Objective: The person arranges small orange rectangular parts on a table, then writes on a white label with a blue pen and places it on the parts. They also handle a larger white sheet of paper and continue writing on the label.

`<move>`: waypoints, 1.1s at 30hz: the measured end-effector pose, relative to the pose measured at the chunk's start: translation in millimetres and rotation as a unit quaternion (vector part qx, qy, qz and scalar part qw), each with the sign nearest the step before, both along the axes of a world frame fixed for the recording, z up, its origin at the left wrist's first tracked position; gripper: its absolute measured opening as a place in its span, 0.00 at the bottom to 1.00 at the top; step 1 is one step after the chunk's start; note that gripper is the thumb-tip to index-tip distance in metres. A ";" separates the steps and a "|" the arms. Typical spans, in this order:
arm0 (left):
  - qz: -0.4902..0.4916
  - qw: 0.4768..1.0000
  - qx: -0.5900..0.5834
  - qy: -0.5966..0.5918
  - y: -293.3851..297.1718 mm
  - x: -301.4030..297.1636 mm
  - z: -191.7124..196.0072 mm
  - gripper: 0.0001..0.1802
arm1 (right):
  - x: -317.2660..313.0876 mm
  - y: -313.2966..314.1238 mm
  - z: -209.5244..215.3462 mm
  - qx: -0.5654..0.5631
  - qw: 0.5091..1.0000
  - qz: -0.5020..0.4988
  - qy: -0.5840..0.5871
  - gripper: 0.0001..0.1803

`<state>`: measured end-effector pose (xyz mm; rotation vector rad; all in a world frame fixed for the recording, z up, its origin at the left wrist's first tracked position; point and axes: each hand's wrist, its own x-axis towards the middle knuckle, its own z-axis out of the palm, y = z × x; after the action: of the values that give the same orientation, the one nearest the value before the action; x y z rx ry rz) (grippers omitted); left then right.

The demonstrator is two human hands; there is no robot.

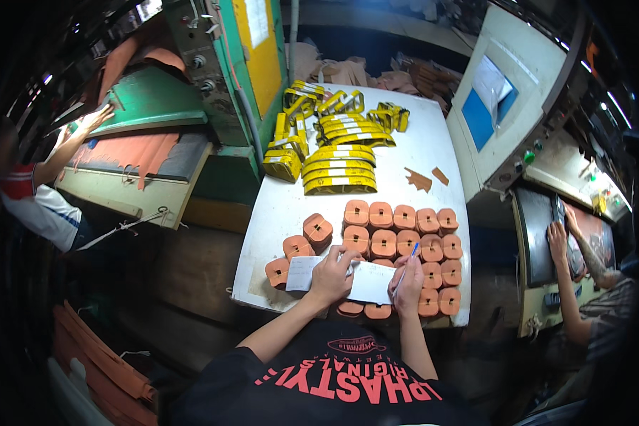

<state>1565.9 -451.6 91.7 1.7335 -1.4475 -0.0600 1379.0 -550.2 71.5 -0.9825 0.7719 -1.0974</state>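
Note:
My left hand [331, 275] presses down on a strip of white paper slips [373, 282] lying over the near edge of a white table [433, 145]. A blue pen [407, 263] is held in my right hand [409, 285], its tip at the right end of the paper. Around and under the paper lie several stacks of orange-brown cut leather pieces [405, 238], set in rows. A few more stacks [317, 231] sit loose to the left of my left hand.
Several yellow cutting dies [339, 175] are piled at the table's far half, with two leather scraps [419, 179] beside them. A green press machine [156, 106] stands left, where another person [39, 199] works. On the right, a second person's hands [559, 238] rest on another machine.

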 end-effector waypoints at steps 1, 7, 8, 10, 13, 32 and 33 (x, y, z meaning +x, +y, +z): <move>0.001 1.000 -0.011 -0.001 4.9 -0.6 16.7 0.16 | -2.2 -0.6 0.1 0.021 0.999 0.013 -0.025 0.20; -0.122 0.954 -0.266 0.063 24.4 1.0 179.8 0.20 | -50.4 -5.0 20.3 0.032 0.997 0.073 -0.015 0.22; -0.137 0.940 -0.302 0.081 40.6 -6.9 214.1 0.19 | -57.8 -6.4 26.4 0.023 0.996 0.082 0.036 0.22; -0.205 0.891 -0.399 0.071 52.2 -19.2 261.4 0.17 | -70.0 -8.2 35.2 -0.095 0.973 0.095 0.185 0.22; -0.295 0.862 -0.414 0.003 60.2 -35.9 320.6 0.16 | -86.6 -8.7 40.5 -0.162 0.924 0.110 0.328 0.22; -0.338 0.770 -0.539 -0.051 39.1 5.0 362.5 0.06 | -74.4 -21.2 42.6 -0.300 0.800 0.174 0.490 0.28; -0.334 0.736 -0.587 -0.052 40.4 6.2 370.2 0.06 | -85.6 -29.6 42.2 -0.259 0.837 0.184 0.445 0.25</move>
<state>1572.1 -411.2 462.0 0.1515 -1.5561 0.4852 1293.5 -579.7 113.7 -2.0870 0.9674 -0.4539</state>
